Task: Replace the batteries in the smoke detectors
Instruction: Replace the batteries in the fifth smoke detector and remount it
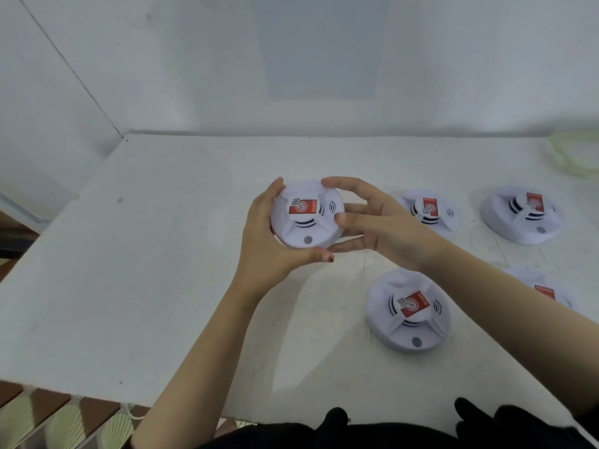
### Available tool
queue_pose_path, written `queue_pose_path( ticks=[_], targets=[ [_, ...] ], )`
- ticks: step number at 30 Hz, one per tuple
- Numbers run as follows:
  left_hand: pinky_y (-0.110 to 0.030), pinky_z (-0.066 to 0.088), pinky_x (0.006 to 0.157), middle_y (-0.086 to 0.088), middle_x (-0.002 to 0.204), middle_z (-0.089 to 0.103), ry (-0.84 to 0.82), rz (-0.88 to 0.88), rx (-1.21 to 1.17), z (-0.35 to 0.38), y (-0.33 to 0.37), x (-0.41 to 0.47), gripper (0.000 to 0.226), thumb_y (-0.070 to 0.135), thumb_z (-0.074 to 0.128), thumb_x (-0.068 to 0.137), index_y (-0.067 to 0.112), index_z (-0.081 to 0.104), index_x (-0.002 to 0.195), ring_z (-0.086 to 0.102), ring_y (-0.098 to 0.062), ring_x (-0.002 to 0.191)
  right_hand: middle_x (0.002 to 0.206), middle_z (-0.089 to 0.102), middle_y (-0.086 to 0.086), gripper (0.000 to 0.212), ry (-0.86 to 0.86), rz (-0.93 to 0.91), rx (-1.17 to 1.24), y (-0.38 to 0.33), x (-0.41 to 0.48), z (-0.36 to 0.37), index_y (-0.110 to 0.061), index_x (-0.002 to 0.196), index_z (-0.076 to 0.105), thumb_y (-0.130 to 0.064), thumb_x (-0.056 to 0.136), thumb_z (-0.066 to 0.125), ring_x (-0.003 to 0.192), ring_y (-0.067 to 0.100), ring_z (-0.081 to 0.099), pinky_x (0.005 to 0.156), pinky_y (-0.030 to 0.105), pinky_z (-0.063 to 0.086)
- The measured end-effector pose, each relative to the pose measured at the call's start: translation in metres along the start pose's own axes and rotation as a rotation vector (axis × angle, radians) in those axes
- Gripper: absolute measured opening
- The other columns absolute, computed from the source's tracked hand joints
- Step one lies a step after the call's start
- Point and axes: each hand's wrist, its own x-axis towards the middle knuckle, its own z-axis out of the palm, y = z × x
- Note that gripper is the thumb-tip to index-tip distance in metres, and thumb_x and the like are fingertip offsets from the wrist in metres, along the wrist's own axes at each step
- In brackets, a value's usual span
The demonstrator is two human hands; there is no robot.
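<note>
A round white smoke detector (pixel 306 218) with a red label on its centre is held above the white table (pixel 146 270), its face tilted toward me. My left hand (pixel 269 244) grips its left side and lower rim, thumb under the front. My right hand (pixel 372 222) wraps the right side, fingers spread along the rim. Another detector (pixel 408 311) lies face up on the table in front of my right forearm. Two more detectors (pixel 429 210) (pixel 523 213) rest further right. A fifth detector (pixel 547 291) is partly hidden behind my right arm.
A pale greenish object (pixel 575 153) sits blurred at the table's far right corner. White walls stand behind and to the left. The table's near edge runs along the bottom, with tiled floor (pixel 48 419) at lower left and dark clothing (pixel 356 432) below.
</note>
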Motion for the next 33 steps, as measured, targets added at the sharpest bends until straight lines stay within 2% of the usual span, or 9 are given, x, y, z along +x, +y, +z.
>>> queue_pose_path(
  ticks=[4, 6, 10, 14, 16, 20, 23, 30, 33],
  targets=[
    [-0.037, 0.043, 0.107, 0.002, 0.141, 0.045, -0.023, -0.057, -0.024, 0.007, -0.006, 0.005, 0.119, 0.044, 0.090, 0.038, 0.019, 0.038, 0.142, 0.046, -0.013, 0.130, 0.116, 0.064, 0.014, 0.051, -0.007, 0.048, 0.002, 0.005, 0.009, -0.007, -0.028, 0.131, 0.049, 0.005, 0.093, 0.045, 0.100, 0.027, 0.065, 0.083, 0.038, 0.055],
    [-0.042, 0.044, 0.106, -0.001, 0.142, 0.045, -0.060, -0.066, -0.036, 0.008, -0.010, 0.008, 0.114, 0.039, 0.091, 0.043, 0.018, 0.038, 0.142, 0.047, -0.016, 0.130, 0.119, 0.063, 0.013, 0.052, 0.006, 0.057, 0.011, 0.007, 0.012, -0.010, -0.026, 0.132, 0.048, 0.007, 0.093, 0.040, 0.104, 0.026, 0.063, 0.084, 0.038, 0.055],
    [-0.031, 0.047, 0.103, 0.001, 0.137, 0.050, -0.094, -0.061, -0.022, 0.008, -0.017, 0.010, 0.097, 0.011, 0.091, 0.056, 0.015, 0.040, 0.138, 0.051, -0.009, 0.124, 0.121, 0.061, 0.013, 0.052, 0.029, 0.066, -0.044, 0.011, 0.015, -0.014, -0.027, 0.132, 0.047, 0.006, 0.093, 0.043, 0.107, 0.029, 0.062, 0.085, 0.037, 0.055],
    [-0.015, 0.047, 0.094, 0.013, 0.128, 0.053, -0.097, -0.053, -0.017, 0.010, -0.021, 0.012, 0.091, 0.002, 0.089, 0.058, 0.017, 0.042, 0.135, 0.052, 0.004, 0.117, 0.126, 0.059, 0.013, 0.057, 0.027, 0.070, -0.104, 0.016, 0.016, -0.016, -0.029, 0.137, 0.042, -0.002, 0.089, 0.056, 0.112, 0.028, 0.061, 0.090, 0.043, 0.053],
    [-0.021, 0.050, 0.095, 0.009, 0.130, 0.055, -0.090, -0.057, -0.026, 0.011, -0.023, 0.012, 0.091, 0.004, 0.090, 0.057, 0.017, 0.043, 0.135, 0.054, -0.001, 0.118, 0.127, 0.059, 0.008, 0.064, 0.024, 0.081, -0.104, 0.017, 0.017, -0.016, -0.030, 0.139, 0.040, -0.002, 0.086, 0.061, 0.112, 0.024, 0.061, 0.090, 0.041, 0.053],
    [-0.032, 0.052, 0.097, 0.005, 0.131, 0.056, -0.060, -0.048, -0.033, 0.015, -0.023, 0.011, 0.094, 0.009, 0.092, 0.055, 0.015, 0.044, 0.136, 0.055, -0.005, 0.119, 0.130, 0.055, -0.001, 0.078, 0.070, 0.041, -0.277, 0.023, 0.019, -0.015, -0.033, 0.137, 0.039, 0.000, 0.075, 0.074, 0.117, 0.017, 0.056, 0.096, 0.034, 0.050],
    [-0.030, 0.051, 0.097, 0.001, 0.131, 0.056, -0.047, -0.042, -0.029, 0.017, -0.023, 0.011, 0.095, 0.009, 0.092, 0.054, 0.011, 0.044, 0.136, 0.056, -0.006, 0.119, 0.133, 0.051, -0.005, 0.085, 0.071, 0.024, -0.319, 0.027, 0.021, -0.014, -0.033, 0.138, 0.036, 0.002, 0.072, 0.076, 0.118, 0.013, 0.055, 0.096, 0.030, 0.049],
    [-0.024, 0.050, 0.096, 0.002, 0.131, 0.058, -0.050, -0.053, -0.040, 0.019, -0.025, 0.010, 0.094, 0.015, 0.091, 0.055, 0.012, 0.045, 0.137, 0.057, -0.005, 0.118, 0.129, 0.055, -0.002, 0.083, 0.075, 0.022, -0.314, 0.032, 0.020, -0.016, -0.032, 0.138, 0.038, 0.000, 0.072, 0.077, 0.114, 0.016, 0.058, 0.096, 0.036, 0.050],
    [-0.021, 0.050, 0.094, 0.002, 0.130, 0.058, -0.052, -0.053, -0.039, 0.019, -0.026, 0.010, 0.094, 0.011, 0.093, 0.055, 0.013, 0.045, 0.136, 0.057, -0.004, 0.117, 0.128, 0.055, -0.001, 0.083, 0.073, 0.018, -0.310, 0.033, 0.020, -0.016, -0.031, 0.138, 0.038, 0.002, 0.072, 0.077, 0.113, 0.016, 0.058, 0.096, 0.036, 0.050]
  ],
)
